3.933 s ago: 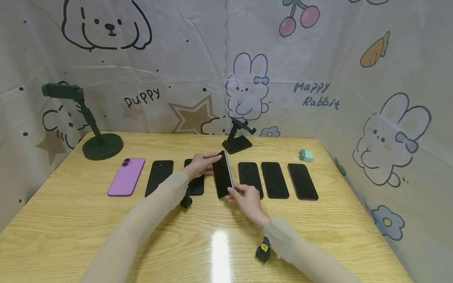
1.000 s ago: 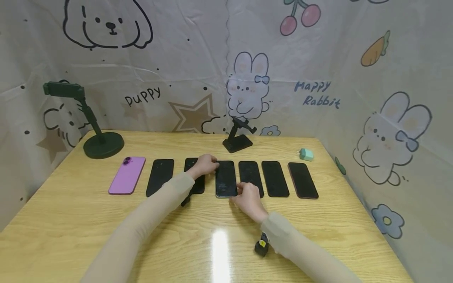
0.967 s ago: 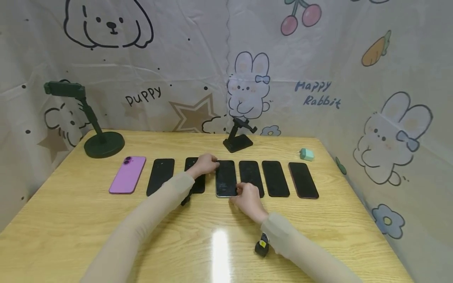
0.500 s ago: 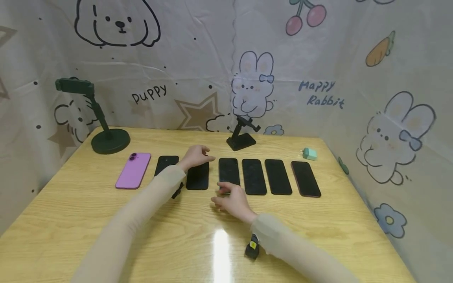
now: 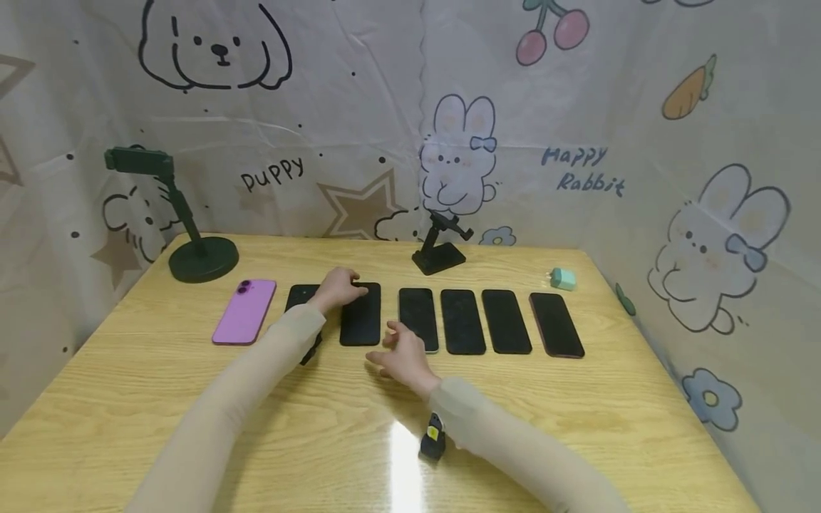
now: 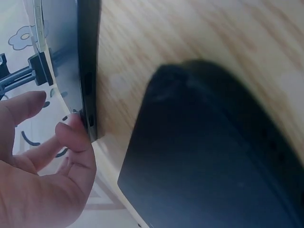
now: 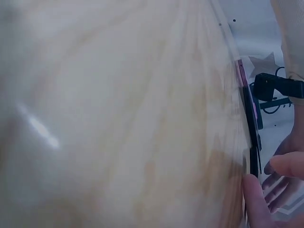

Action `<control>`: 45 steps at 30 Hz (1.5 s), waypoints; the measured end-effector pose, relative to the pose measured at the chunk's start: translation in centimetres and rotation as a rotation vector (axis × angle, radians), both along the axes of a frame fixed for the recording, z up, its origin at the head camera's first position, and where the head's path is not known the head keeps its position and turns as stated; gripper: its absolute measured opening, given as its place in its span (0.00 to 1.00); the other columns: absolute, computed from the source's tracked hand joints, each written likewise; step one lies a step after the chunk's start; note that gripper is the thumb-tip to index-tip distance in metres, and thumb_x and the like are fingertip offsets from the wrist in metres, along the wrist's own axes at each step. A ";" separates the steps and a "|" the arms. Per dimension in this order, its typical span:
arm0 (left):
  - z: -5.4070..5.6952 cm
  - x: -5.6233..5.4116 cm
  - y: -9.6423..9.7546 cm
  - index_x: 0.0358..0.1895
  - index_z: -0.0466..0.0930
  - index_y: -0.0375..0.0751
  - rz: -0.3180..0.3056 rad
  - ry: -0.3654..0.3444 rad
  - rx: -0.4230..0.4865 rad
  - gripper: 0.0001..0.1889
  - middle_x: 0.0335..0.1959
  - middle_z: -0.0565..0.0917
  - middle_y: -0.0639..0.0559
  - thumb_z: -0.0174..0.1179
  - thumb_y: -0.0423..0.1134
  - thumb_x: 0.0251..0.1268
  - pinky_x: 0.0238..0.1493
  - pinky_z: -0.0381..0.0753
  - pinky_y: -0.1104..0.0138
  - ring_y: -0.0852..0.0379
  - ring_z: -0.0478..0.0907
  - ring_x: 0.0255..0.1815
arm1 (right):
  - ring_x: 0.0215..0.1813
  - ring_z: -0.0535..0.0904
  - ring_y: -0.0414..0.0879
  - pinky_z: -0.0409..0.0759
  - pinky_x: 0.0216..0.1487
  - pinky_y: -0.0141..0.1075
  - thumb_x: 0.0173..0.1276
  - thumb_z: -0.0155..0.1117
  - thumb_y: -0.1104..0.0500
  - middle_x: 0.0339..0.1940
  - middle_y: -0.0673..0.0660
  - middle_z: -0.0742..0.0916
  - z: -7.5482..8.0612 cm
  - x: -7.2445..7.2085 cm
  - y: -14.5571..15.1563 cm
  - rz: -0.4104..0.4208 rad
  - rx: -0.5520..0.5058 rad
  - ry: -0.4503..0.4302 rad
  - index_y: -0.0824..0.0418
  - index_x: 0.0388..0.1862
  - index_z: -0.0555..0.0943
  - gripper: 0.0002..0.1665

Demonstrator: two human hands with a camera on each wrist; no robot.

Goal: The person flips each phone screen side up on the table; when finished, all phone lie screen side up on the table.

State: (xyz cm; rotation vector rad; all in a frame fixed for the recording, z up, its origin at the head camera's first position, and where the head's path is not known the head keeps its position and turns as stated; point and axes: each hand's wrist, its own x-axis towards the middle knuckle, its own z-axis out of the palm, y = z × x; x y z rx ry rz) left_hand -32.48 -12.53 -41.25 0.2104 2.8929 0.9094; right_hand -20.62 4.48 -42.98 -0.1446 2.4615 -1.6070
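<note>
Touching the far end of a black phone (image 5: pixel 360 320) with the left hand (image 5: pixel 335 289), thumb and fingertip apart; near its closer end with the right hand (image 5: pixel 407 358), fingers parted. With that black phone flat on the worktop (image 5: pixel 308 442), third in a row from a pink phone (image 5: pixel 244 312); farther back, a dark green stand (image 5: pixel 204 258).

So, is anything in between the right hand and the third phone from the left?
Nothing visible: only bare table shows between the right hand and that black phone. The left hand is at the phone's far end, not in between.
</note>
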 end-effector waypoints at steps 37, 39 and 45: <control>-0.7 0.3 0.0 0.62 0.68 0.28 0.079 -0.104 -0.144 0.30 0.57 0.71 0.30 0.59 0.49 0.68 0.53 0.74 0.52 0.42 0.72 0.50 | 0.18 0.77 0.39 0.83 0.30 0.35 0.58 0.71 0.65 0.25 0.52 0.77 0.2 -1.0 -0.9 0.050 0.212 0.048 0.71 0.38 0.79 0.12; -0.7 0.3 0.0 0.60 0.69 0.28 0.078 -0.101 -0.139 0.29 0.56 0.72 0.31 0.60 0.49 0.67 0.53 0.74 0.52 0.42 0.71 0.50 | 0.19 0.76 0.38 0.83 0.38 0.39 0.58 0.72 0.63 0.24 0.51 0.78 0.2 -0.9 -0.9 0.056 0.251 0.076 0.72 0.41 0.81 0.16; -0.8 0.2 -0.2 0.55 0.71 0.27 0.062 -0.087 -0.107 0.26 0.52 0.74 0.31 0.61 0.47 0.66 0.47 0.75 0.56 0.43 0.72 0.46 | 0.18 0.71 0.39 0.77 0.34 0.34 0.56 0.72 0.63 0.19 0.50 0.78 0.2 -0.9 -1.0 0.058 0.277 0.104 0.72 0.42 0.81 0.17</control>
